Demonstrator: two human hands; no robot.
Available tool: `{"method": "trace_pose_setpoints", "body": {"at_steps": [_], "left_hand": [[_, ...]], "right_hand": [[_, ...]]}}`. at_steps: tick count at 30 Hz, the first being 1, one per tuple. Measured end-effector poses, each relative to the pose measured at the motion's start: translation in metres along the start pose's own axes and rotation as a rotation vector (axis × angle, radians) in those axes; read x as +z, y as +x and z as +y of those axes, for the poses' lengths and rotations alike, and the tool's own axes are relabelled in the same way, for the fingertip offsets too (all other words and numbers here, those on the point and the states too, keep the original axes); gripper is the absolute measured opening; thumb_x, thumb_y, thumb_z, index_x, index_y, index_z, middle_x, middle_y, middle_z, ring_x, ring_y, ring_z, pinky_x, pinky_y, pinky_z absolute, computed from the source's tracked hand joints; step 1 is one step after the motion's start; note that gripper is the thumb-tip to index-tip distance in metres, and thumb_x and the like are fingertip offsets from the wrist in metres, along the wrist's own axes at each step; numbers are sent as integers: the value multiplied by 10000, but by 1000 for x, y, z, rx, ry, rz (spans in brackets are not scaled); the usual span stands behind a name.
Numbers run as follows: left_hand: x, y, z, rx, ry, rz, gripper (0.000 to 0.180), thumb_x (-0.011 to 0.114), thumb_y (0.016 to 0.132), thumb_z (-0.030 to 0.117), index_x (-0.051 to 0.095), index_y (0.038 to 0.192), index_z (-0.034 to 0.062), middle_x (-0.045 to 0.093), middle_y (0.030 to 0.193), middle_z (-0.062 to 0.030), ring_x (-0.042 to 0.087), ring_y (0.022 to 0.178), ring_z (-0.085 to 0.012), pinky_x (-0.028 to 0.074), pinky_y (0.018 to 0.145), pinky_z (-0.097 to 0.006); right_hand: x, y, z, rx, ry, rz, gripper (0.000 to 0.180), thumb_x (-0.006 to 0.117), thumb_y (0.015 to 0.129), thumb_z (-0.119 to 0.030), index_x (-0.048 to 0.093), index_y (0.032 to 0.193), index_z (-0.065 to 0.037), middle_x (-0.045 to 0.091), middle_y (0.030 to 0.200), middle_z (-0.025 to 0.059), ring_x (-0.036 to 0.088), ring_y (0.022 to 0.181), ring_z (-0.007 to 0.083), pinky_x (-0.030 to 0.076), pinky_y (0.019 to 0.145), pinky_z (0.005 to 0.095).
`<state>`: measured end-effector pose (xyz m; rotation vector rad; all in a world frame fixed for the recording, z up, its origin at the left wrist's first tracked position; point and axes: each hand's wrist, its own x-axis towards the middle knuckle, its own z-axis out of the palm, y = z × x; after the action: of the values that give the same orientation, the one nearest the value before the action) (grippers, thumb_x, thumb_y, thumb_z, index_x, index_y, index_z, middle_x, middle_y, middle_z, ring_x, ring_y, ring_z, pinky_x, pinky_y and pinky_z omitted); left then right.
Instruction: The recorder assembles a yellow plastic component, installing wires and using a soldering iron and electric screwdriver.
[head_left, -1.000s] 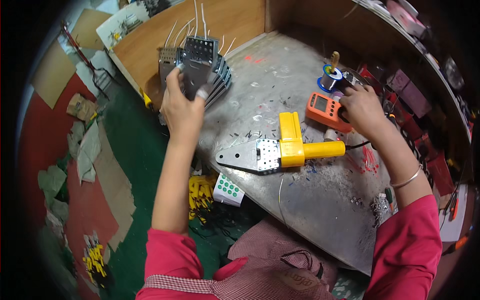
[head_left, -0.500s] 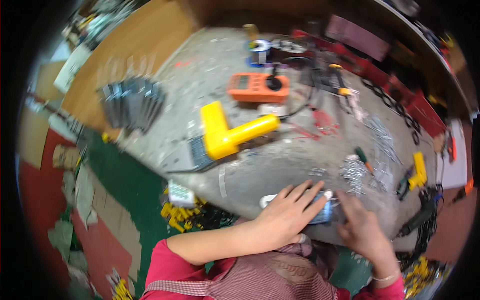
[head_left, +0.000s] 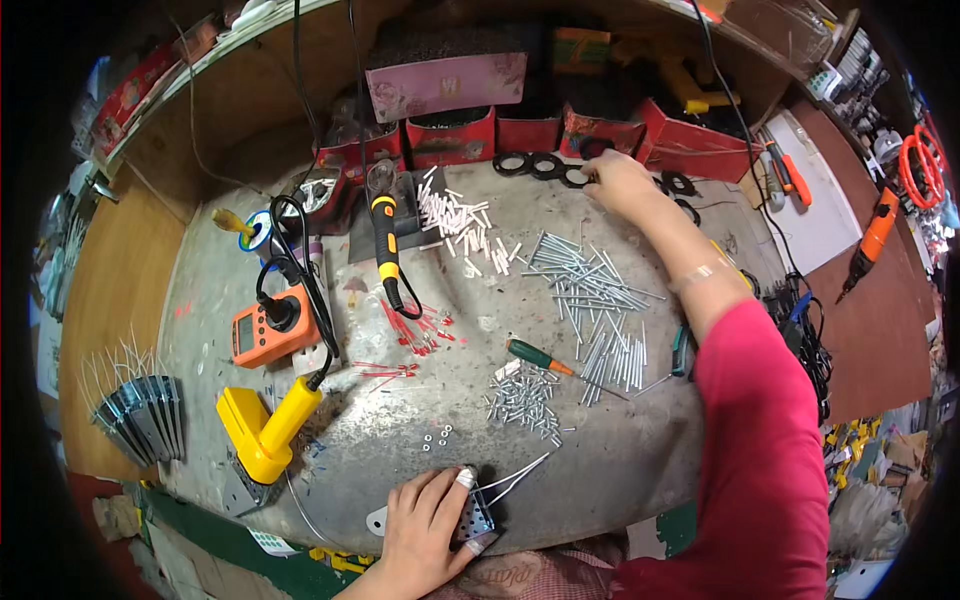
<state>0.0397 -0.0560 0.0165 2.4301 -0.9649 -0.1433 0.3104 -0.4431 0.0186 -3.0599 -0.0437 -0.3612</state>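
Observation:
At the table's near edge my left hand point(head_left: 425, 525) is closed over a perforated metal plate point(head_left: 476, 518), thumb on one side and fingers across it. Two white wires point(head_left: 522, 474) stick out of the plate to the right, and a pale rounded tab point(head_left: 377, 520) shows left of the hand. White wraps cover two of that hand's fingertips. My right arm stretches to the back of the table. There my right hand point(head_left: 622, 185) is among black rings point(head_left: 545, 166), its fingers bent together at one of them. Whatever lies between those fingertips is hidden.
Piles of long screws point(head_left: 590, 280), short screws point(head_left: 522, 402) and white tubes point(head_left: 455, 220) cover mid-table, with a green-handled screwdriver point(head_left: 540, 356). A soldering iron point(head_left: 386, 235), an orange meter point(head_left: 270, 328) and a yellow-handled tool point(head_left: 262, 440) stand left. Red bins point(head_left: 450, 145) line the back.
The view has turned to the right. My right hand has left the metal plate and reached far forward to the black rings. My left hand is still on the plate.

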Motion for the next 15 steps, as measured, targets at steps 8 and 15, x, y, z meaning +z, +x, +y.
{"method": "trace_pose_setpoints", "body": {"at_steps": [8, 15], "left_hand": [[3, 0, -12, 4, -97, 28, 812, 749, 635, 221, 420, 1337, -18, 475, 1253, -222, 474, 1102, -411, 384, 943, -490], [-20, 2, -1, -31, -256, 69, 750, 738, 646, 203, 468, 1307, -24, 506, 1217, -198, 495, 1078, -376, 389, 913, -468]], "right_hand": [[4, -16, -20, -301, -340, 123, 305, 602, 756, -224, 669, 1021, -88, 678, 845, 100, 659, 835, 307, 533, 733, 417], [-62, -194, -109, -258, 710, -182, 174, 652, 838, -130, 608, 929, 12, 648, 715, 109, 648, 671, 183, 506, 610, 305]]}}
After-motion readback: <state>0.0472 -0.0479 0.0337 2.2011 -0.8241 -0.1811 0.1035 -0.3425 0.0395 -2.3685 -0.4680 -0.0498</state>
